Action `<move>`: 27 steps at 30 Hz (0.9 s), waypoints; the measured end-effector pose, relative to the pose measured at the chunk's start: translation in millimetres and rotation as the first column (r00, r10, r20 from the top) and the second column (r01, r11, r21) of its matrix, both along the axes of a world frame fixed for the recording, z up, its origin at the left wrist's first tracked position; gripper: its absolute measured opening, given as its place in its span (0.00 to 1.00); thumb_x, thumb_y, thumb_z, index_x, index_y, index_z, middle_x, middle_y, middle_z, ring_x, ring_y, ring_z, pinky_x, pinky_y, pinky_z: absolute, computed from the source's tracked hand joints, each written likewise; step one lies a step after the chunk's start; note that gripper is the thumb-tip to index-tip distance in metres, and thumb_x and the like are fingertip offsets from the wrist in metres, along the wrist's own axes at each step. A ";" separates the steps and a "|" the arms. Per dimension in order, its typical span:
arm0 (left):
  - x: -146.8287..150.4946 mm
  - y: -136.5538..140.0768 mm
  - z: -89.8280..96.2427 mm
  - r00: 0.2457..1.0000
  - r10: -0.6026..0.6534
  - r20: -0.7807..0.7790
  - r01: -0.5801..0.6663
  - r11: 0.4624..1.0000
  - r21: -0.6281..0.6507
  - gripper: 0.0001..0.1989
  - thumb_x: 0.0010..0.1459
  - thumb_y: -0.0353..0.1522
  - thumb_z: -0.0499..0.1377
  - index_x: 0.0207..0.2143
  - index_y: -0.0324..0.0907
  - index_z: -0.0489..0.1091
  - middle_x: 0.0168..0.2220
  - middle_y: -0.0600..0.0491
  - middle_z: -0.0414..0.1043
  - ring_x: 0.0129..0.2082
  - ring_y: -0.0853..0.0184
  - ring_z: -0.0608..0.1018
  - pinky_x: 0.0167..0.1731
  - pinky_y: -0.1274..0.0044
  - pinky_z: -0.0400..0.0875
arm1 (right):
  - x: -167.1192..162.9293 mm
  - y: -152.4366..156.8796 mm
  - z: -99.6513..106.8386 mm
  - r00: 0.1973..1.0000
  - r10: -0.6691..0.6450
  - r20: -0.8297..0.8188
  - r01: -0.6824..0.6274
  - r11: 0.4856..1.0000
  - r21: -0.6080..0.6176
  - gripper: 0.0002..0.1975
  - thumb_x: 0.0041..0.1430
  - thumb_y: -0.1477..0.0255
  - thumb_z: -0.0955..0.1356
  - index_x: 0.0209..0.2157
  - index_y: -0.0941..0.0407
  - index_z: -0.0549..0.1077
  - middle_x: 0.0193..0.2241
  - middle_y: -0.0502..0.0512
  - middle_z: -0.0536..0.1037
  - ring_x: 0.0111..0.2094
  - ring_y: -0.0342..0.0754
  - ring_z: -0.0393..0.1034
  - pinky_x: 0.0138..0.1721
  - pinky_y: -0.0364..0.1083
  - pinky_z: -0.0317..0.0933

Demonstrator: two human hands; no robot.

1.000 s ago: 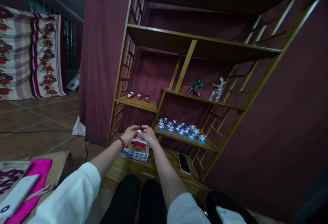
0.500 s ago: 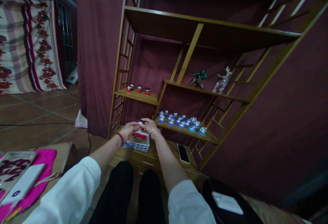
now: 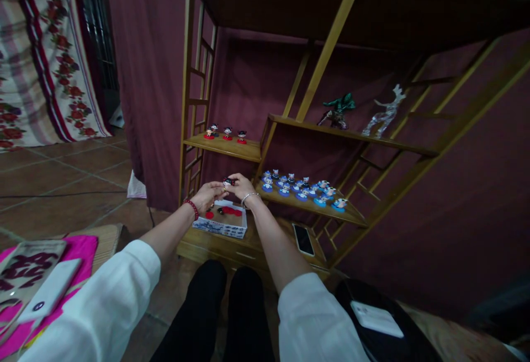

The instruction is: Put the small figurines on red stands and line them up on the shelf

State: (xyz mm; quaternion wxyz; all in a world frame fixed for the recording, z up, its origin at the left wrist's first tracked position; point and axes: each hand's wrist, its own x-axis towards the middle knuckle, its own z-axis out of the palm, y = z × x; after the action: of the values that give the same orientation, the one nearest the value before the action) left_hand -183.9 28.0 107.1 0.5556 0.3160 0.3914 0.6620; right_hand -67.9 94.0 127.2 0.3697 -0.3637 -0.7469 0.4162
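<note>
Between my two hands is a small black-haired figurine [image 3: 227, 182], pinched from both sides above an open box. My left hand [image 3: 208, 195], with a red bead bracelet at the wrist, has its fingers closed on the figurine's left side. From the right, my right hand [image 3: 242, 187], wearing a light bracelet, grips it too. Fingers cover much of the figurine. Below them the white patterned box [image 3: 221, 228] stands on the low cabinet top, with red pieces [image 3: 232, 211] and a dark piece inside. Several similar red-based figurines [image 3: 227, 133] stand on the small left shelf.
Several blue-based figurines [image 3: 284, 189] crowd the lower right shelf. Above them stand a green-caped figure [image 3: 338, 111] and a clear deer [image 3: 385, 112]. A phone [image 3: 303, 239] lies right of the box. White devices rest on a pink cloth [image 3: 83, 240] and a black seat [image 3: 348, 290].
The view has shifted closer and lower on the shelf. Both hands still hold the figurine, now slightly higher over the box, and more of the box's inside shows.
</note>
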 end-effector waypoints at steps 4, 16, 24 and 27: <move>-4.5 11.9 -2.5 1.000 -0.001 0.006 0.001 1.000 0.019 0.06 0.48 0.17 0.56 0.27 0.33 0.67 0.25 0.51 0.72 0.27 0.72 0.76 0.36 0.79 0.70 | -3.3 13.6 1.1 0.999 -0.015 0.046 0.014 1.000 0.027 0.16 0.40 0.75 0.70 0.35 0.56 0.68 0.23 0.45 0.72 0.24 0.39 0.67 0.31 0.41 0.62; -5.7 24.4 -12.9 0.996 -0.061 -0.064 0.059 0.998 -0.028 0.05 0.50 0.18 0.54 0.28 0.33 0.66 0.25 0.50 0.72 0.26 0.72 0.76 0.35 0.79 0.70 | -1.6 30.2 -10.8 0.994 0.036 0.106 -0.036 0.999 -0.007 0.17 0.45 0.74 0.68 0.41 0.56 0.69 0.27 0.49 0.74 0.25 0.39 0.68 0.30 0.41 0.63; -4.4 29.2 -28.1 0.998 -0.041 -0.051 0.038 0.998 -0.048 0.07 0.48 0.17 0.55 0.28 0.34 0.66 0.25 0.51 0.72 0.26 0.73 0.75 0.35 0.80 0.70 | -0.1 39.0 -30.2 0.998 0.028 0.062 -0.027 0.999 -0.021 0.17 0.44 0.76 0.68 0.40 0.55 0.71 0.29 0.49 0.74 0.29 0.41 0.69 0.34 0.42 0.65; -2.8 30.2 -32.2 0.999 -0.020 -0.038 0.017 0.998 -0.060 0.08 0.47 0.16 0.55 0.27 0.35 0.66 0.24 0.52 0.71 0.24 0.74 0.74 0.32 0.80 0.70 | 0.4 38.3 -34.1 0.997 0.024 0.073 -0.021 0.999 -0.042 0.18 0.44 0.77 0.68 0.41 0.55 0.70 0.29 0.49 0.74 0.28 0.41 0.68 0.34 0.43 0.65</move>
State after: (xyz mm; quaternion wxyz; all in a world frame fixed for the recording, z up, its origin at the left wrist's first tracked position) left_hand -186.7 58.2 74.9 0.5634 0.3155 0.4188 0.6385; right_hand -67.6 132.3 93.2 0.3296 -0.3777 -0.7555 0.4218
